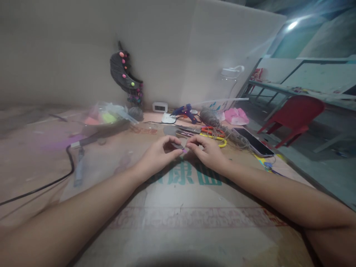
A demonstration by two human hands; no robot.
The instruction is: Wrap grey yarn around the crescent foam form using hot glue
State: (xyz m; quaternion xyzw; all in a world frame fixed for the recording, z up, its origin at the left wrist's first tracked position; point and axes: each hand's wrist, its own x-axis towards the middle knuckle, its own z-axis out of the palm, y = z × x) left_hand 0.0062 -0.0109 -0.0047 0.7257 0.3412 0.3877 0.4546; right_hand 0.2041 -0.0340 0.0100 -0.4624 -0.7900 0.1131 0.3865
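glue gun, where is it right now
In the head view, the blue glue gun is just right of centre, beyond the left hand and right hand, between the small white device on its left and a grey yarn bundle on its right.

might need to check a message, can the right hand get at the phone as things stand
Probably yes: the phone lies to the right of the right hand, mostly uncovered. Loose yarn and a yellow handle lie between, but look low enough to reach over.

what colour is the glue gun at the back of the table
Dark blue; the glue gun shows in the head view.
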